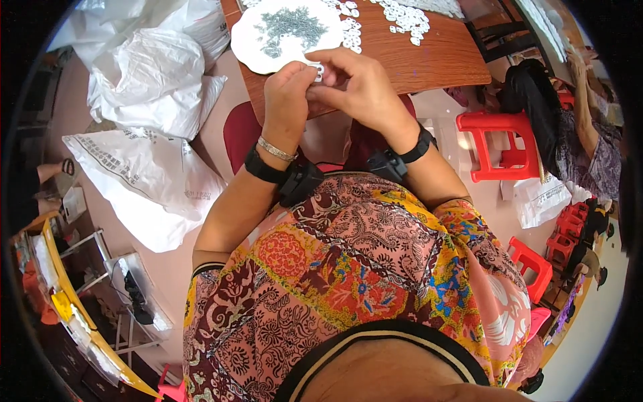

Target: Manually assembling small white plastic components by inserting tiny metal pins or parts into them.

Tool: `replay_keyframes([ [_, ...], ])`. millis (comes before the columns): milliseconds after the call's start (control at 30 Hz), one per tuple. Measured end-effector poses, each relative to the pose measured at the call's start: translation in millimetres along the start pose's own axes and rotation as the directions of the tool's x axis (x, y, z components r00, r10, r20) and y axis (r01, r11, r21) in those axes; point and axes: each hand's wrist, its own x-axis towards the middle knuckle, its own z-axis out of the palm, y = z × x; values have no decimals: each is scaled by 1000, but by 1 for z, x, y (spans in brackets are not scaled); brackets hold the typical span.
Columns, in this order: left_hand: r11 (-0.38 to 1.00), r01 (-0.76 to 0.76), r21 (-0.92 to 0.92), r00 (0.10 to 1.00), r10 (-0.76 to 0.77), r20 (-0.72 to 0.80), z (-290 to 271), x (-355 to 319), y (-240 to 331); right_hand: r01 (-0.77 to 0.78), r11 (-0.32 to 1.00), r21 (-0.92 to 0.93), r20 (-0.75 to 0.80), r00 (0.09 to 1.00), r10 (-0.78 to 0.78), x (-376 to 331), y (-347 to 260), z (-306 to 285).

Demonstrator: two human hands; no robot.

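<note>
Both my hands meet over the near edge of a brown wooden table (442, 63). Between thumb and fingers, my left hand (288, 90) pinches a small white plastic piece (319, 69) with a hole in it. My right hand (358, 87) is closed in a pinch beside that piece; what its fingertips hold, if anything, is too small to make out. Just beyond my hands lies a white plate (249, 48) bearing a heap of small grey metal parts (288, 25). Loose white plastic pieces (405, 20) like the held one are scattered to the right of the plate.
Full white sacks (147, 80) stand on the floor at the left, with another sack (147, 181) nearer me. A red plastic stool (499, 144) stands to the right, near a seated person (536, 100). More red stools (532, 268) are behind. A yellow-edged table (87, 315) is at lower left.
</note>
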Motion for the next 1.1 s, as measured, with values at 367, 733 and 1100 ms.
replay_keyframes([
  [367,1000,-6,4,999,6,-32,-2,-3,-6,161,945,-285,-57,981,-185,-1,-4,3],
  [733,995,-66,76,997,69,-41,-2,-6,-2,167,956,-241,-20,984,-177,3,-1,3],
  [1100,998,-65,24,998,64,22,-6,1,14,-10,720,-693,-477,756,-449,136,2,-173],
])
